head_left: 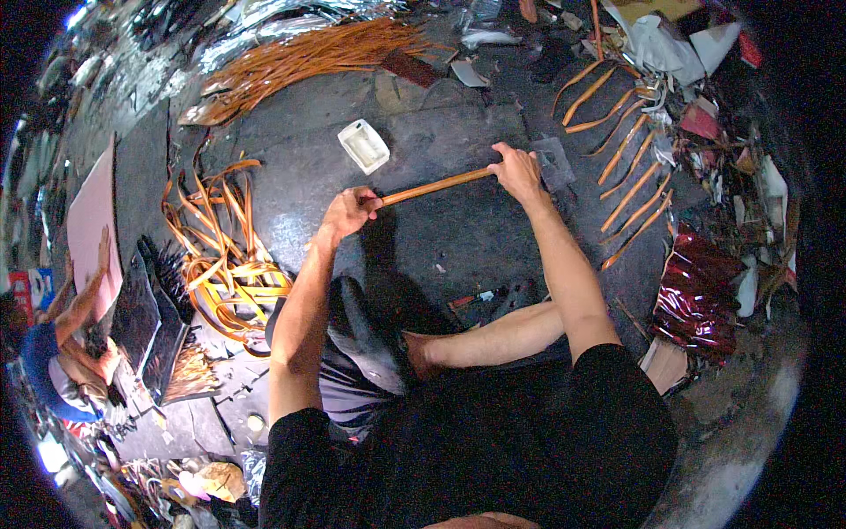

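A narrow orange-brown strip (436, 186), apparently of leather, is stretched between my two hands above the dark floor. My left hand (351, 212) is closed on its left end, fingers and thumb pinching it. At the other end my right hand (518, 172) grips the strip, with the thumb side turned toward the far left. Beyond the strip stands a small white plastic tray (363, 157). A clear plastic square (553, 165) lies just right of my right hand.
Looped orange strips (233, 278) are heaped at left; several short strips (630, 181) lie in a row at right. Farther off is a long brown strip bundle (304, 66). Glossy dark red sheets (696, 291) lie near right. A co-worker (66, 361) handles a pink sheet (92, 229).
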The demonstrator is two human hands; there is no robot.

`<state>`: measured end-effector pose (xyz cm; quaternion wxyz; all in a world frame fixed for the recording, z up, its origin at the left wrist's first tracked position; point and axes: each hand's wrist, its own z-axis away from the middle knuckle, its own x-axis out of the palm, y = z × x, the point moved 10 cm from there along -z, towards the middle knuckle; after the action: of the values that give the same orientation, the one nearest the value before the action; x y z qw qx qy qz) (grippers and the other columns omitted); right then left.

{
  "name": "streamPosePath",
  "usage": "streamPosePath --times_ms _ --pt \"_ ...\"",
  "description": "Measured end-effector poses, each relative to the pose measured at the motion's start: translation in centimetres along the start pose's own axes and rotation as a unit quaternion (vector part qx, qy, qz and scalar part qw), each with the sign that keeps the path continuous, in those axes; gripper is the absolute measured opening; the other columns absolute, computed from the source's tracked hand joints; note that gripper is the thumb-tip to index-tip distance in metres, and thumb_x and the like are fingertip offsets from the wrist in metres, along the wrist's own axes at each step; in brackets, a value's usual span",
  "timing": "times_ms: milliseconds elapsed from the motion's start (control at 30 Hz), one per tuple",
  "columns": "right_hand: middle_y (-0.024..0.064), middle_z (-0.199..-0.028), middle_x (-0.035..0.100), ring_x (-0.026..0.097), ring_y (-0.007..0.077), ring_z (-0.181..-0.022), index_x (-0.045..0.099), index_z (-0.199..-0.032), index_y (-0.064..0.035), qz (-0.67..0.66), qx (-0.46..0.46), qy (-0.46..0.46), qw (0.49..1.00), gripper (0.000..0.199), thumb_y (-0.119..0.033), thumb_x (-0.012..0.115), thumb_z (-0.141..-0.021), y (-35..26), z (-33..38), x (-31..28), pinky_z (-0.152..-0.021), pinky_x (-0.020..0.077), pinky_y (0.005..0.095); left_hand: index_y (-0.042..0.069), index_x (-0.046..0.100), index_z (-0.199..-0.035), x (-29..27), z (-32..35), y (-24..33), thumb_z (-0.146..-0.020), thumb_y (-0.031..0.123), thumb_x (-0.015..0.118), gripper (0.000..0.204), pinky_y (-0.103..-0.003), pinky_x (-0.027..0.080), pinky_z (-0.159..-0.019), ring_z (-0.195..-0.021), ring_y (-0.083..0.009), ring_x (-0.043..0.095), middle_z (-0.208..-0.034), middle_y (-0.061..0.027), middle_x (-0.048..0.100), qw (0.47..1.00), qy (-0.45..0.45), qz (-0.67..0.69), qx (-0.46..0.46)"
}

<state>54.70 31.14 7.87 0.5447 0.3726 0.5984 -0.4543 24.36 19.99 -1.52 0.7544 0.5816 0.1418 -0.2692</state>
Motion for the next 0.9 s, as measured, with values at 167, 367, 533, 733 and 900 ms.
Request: streamPosePath --times_ms 167,367,533,733,900 --pt "0.0104 -0.119 0.053 0.047 0.0293 -0.113 0.058 -0.121 -0.0122 0.109 0.028 0.107 0.988 0.055 -0.037 0.074 -0.075 -4.5 0.0 -3.3 -0.086 0.0392 0.0475 0.006 0.067 -0.092 -0.8 1.0 1.0 -0.086 0.027 0.062 0.022 -0.038 0.051 -0.071 -0.075 -0.0260 0.068 -0.076 -0.0104 0.069 0.999 0.043 0.003 0.009" --pt "0.0217 -0.145 0.034 0.024 0.0410 -0.137 0.057 -0.130 -0.0221 -0.118 -0.211 0.022 0.970 0.070 -0.066 0.063 -0.075 -19.1 -1.6 0.1 -0.112 0.0178 0.0538 0.008 0.067 -0.095 -1.2 1.0 1.5 -0.085 0.023 0.062 0.019 -0.042 0.051 -0.076 -0.084 -0.0352 0.067 -0.087 -0.0164 0.069 0.994 0.082 -0.039 0.062" --pt "0.0207 -0.151 0.026 0.016 0.0406 -0.141 0.059 -0.128 -0.0196 -0.069 -0.221 0.012 0.973 0.074 -0.072 0.055 -0.076 -22.4 -3.7 1.9 -0.113 0.0083 0.0553 0.010 0.066 -0.097 -1.2 1.3 1.7 -0.085 0.019 0.060 0.016 -0.045 0.051 -0.077 -0.085 -0.0375 0.066 -0.088 -0.0180 0.068 0.990 0.091 -0.036 0.103" --pt "0.0215 -0.146 0.035 0.019 0.0405 -0.140 0.071 -0.104 -0.0090 -0.098 -0.248 0.015 0.964 0.064 -0.066 0.056 -0.080 -23.1 -3.1 1.6 -0.113 0.0100 0.0551 0.011 0.063 -0.103 -1.4 1.7 3.0 -0.084 0.013 0.059 0.019 -0.044 0.051 -0.076 -0.085 -0.0367 0.066 -0.089 -0.0176 0.068 0.990 0.076 -0.053 0.108" --pt "0.0233 -0.131 0.047 0.031 0.0421 -0.132 0.061 -0.086 -0.0066 -0.258 -0.209 0.122 0.935 0.038 -0.044 0.068 -0.082 -19.6 -2.4 0.1 -0.109 0.0221 0.0524 0.010 0.062 -0.102 -1.5 2.2 4.8 -0.084 0.009 0.059 0.019 -0.043 0.050 -0.072 -0.079 -0.0345 0.066 -0.083 -0.0178 0.067 0.991 0.074 -0.024 0.112"
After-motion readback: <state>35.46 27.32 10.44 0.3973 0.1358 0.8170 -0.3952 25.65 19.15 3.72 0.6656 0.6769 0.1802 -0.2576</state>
